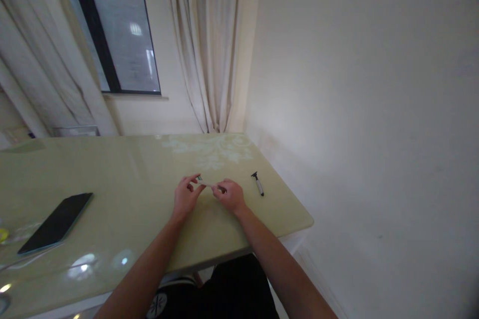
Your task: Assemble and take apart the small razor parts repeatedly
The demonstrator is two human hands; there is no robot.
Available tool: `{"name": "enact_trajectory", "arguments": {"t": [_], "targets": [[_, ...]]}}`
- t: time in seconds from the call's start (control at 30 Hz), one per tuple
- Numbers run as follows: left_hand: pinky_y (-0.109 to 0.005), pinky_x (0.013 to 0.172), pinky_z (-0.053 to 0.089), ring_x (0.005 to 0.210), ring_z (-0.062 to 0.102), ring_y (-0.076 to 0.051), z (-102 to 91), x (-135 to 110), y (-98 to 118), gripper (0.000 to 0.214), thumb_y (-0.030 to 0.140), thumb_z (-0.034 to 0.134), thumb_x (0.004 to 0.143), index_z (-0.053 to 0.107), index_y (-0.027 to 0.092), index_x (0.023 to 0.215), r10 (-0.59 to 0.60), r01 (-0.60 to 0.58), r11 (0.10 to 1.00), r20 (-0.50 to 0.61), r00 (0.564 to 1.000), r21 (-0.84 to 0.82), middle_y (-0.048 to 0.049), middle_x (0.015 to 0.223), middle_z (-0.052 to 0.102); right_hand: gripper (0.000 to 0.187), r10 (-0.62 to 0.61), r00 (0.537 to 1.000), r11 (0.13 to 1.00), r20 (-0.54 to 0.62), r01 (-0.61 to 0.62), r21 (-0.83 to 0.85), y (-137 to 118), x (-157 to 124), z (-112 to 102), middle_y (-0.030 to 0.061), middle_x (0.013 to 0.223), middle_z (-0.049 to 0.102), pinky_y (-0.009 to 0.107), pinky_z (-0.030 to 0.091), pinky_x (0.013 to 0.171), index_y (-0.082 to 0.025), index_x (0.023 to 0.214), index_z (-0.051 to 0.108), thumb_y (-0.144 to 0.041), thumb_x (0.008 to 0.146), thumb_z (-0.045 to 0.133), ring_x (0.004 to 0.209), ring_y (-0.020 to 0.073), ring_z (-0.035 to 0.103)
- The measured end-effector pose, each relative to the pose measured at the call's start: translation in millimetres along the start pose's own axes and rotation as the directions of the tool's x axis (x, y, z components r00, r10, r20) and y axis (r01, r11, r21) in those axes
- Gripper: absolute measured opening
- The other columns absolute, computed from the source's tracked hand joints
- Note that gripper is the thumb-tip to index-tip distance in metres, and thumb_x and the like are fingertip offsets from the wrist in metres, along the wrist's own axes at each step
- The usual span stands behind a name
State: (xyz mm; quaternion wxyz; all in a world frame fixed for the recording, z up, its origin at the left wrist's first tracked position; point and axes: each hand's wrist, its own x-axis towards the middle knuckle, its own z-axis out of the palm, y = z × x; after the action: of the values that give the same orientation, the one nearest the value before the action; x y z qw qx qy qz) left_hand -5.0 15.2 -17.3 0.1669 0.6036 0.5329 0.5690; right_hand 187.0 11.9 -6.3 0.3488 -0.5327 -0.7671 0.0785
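Note:
Over the table, near its right end, my two hands hold a thin, pale-handled toothbrush (208, 185) between them. My left hand (184, 196) has its thumb and index finger around the small head end, where greenish bristles seem to show. My right hand (231, 195) is closed around the handle, and the fingers hide part of it. To the right of that hand lies a razor (258, 184) with a black head and a grey handle; neither hand touches it.
The pale green glossy table (127, 174) ends at a rounded right corner beside a white wall (359, 109). A flat black panel (56, 223) lies at the left, near clear plastic and a yellow item (3, 235). Curtains (205, 45) and a window stand behind.

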Motion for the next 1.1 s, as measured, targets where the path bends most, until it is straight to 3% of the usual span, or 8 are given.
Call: {"name": "enact_trajectory", "arguments": {"t": [0.1, 0.23, 0.37, 0.5, 0.63, 0.77, 0.9, 1.1], "targets": [[-0.029, 0.058, 0.048, 0.056, 0.049, -0.012, -0.7, -0.5, 2.3, 0.054, 0.061, 0.072, 0.077, 0.075, 0.020, 0.112, -0.002, 0.003, 1.000, -0.005, 1.000, 0.010, -0.0014, 0.087, 0.064, 0.032, 0.081, 0.996, 0.996, -0.038, -0.082, -0.019, -0.6, 0.3, -2.1, 0.0007, 0.072, 0.064, 0.025, 0.030, 0.061, -0.020, 0.074, 0.075, -0.041, 0.095, 0.063, 0.068, 0.0130, 0.054], [-0.029, 0.057, 0.048, 0.055, 0.048, -0.012, -1.1, -1.1, 5.4, 0.055, 0.064, 0.071, 0.077, 0.075, 0.021, 0.111, -0.007, 0.007, 1.000, -0.010, 1.000, 0.011, -0.0014, 0.087, 0.064, 0.031, 0.038, 0.999, 0.999, -0.005, -0.038, 0.022, -0.2, 0.7, -4.6, 0.0000, 0.073, 0.064, 0.024, 0.031, 0.062, -0.020, 0.076, 0.075, -0.041, 0.095, 0.063, 0.068, 0.0123, 0.054], [-0.029, 0.057, 0.048, 0.055, 0.048, -0.012, -1.2, -1.1, 5.8, 0.055, 0.064, 0.071, 0.076, 0.075, 0.021, 0.109, -0.010, 0.010, 1.000, -0.014, 1.000, 0.010, -0.0014, 0.087, 0.064, 0.035, 0.115, 0.993, 0.993, -0.039, -0.115, 0.005, 1.2, 1.1, -3.2, 0.0008, 0.073, 0.065, 0.025, 0.030, 0.061, -0.020, 0.073, 0.074, -0.042, 0.096, 0.060, 0.067, 0.0123, 0.053], [-0.030, 0.059, 0.049, 0.057, 0.049, -0.013, -1.4, -1.3, 4.9, 0.054, 0.063, 0.071, 0.077, 0.075, 0.021, 0.111, 0.002, -0.002, 1.000, -0.002, 1.000, 0.016, -0.0016, 0.087, 0.065, 0.033, 0.023, 1.000, 0.999, 0.013, -0.024, 0.044, 2.4, 1.1, -1.5, 0.0005, 0.072, 0.065, 0.024, 0.030, 0.061, -0.020, 0.073, 0.074, -0.041, 0.095, 0.062, 0.067, 0.0121, 0.054], [-0.030, 0.060, 0.049, 0.058, 0.050, -0.013, -1.3, -1.4, 4.1, 0.053, 0.062, 0.071, 0.078, 0.075, 0.021, 0.111, 0.001, -0.001, 1.000, 0.010, 1.000, 0.029, -0.0021, 0.088, 0.065, 0.035, 0.097, 0.995, 0.995, -0.022, -0.097, 0.019, 2.4, 1.4, -1.2, 0.0012, 0.073, 0.066, 0.025, 0.029, 0.059, -0.020, 0.073, 0.074, -0.043, 0.096, 0.062, 0.066, 0.0125, 0.052], [-0.029, 0.058, 0.048, 0.057, 0.048, -0.013, -0.8, -1.0, 2.5, 0.052, 0.061, 0.071, 0.078, 0.075, 0.021, 0.111, 0.006, -0.006, 1.000, 0.007, 1.000, 0.018, -0.0015, 0.087, 0.064, 0.034, 0.028, 0.999, 0.998, 0.031, -0.030, 0.049, 3.2, 1.9, -0.5, 0.0007, 0.071, 0.065, 0.025, 0.029, 0.059, -0.020, 0.074, 0.075, -0.042, 0.096, 0.062, 0.065, 0.0121, 0.052], [-0.029, 0.058, 0.048, 0.055, 0.047, -0.012, -0.6, -0.4, 1.9, 0.052, 0.060, 0.073, 0.077, 0.075, 0.021, 0.110, 0.008, -0.008, 1.000, 0.005, 1.000, 0.017, -0.0008, 0.086, 0.064, 0.037, 0.109, 0.994, 0.994, -0.019, -0.109, 0.028, 4.4, 2.5, -0.1, 0.0012, 0.070, 0.064, 0.026, 0.027, 0.059, -0.019, 0.071, 0.074, -0.042, 0.096, 0.061, 0.064, 0.0125, 0.051], [-0.030, 0.059, 0.048, 0.056, 0.049, -0.012, -0.8, -0.8, 3.8, 0.053, 0.061, 0.072, 0.077, 0.075, 0.021, 0.111, 0.010, -0.010, 1.000, 0.000, 1.000, 0.013, -0.0009, 0.087, 0.064, 0.036, 0.039, 0.999, 0.998, 0.026, -0.040, 0.048, 3.9, 2.1, -0.4, 0.0006, 0.070, 0.063, 0.025, 0.028, 0.060, -0.019, 0.069, 0.072, -0.041, 0.095, 0.063, 0.065, 0.0122, 0.050]]}}
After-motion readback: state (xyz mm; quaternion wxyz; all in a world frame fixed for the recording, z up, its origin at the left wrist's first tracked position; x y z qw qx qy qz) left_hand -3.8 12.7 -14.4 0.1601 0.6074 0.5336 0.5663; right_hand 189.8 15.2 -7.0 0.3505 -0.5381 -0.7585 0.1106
